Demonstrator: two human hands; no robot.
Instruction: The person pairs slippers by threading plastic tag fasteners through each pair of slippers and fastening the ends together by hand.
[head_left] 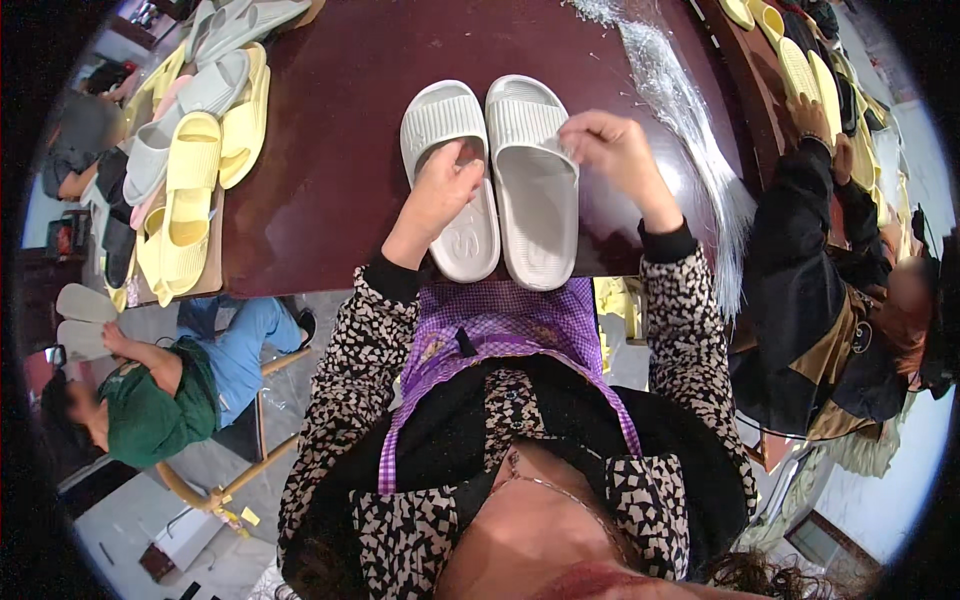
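Observation:
Two light grey slide slippers lie side by side on the dark red table, toes away from me. Over the left slipper (465, 245), my left hand (444, 196) has its fingers curled at the foot opening, just behind the ribbed strap. Whether it pinches anything there is hidden. My right hand (612, 152) is beside the strap of the right slipper (538, 225), thumb and fingers drawn together at the strap's outer edge. Anything between those fingertips is too small to make out. A bundle of clear plastic strands (690, 110) lies to the right of this hand.
Yellow and grey slippers (190, 185) are piled along the table's left edge (255, 220). At the right, a co-worker in a dark jacket (800, 300) handles yellow slippers (800, 75) on another table. A person in a green top (165, 400) sits at the lower left, holding pale soles (85, 320).

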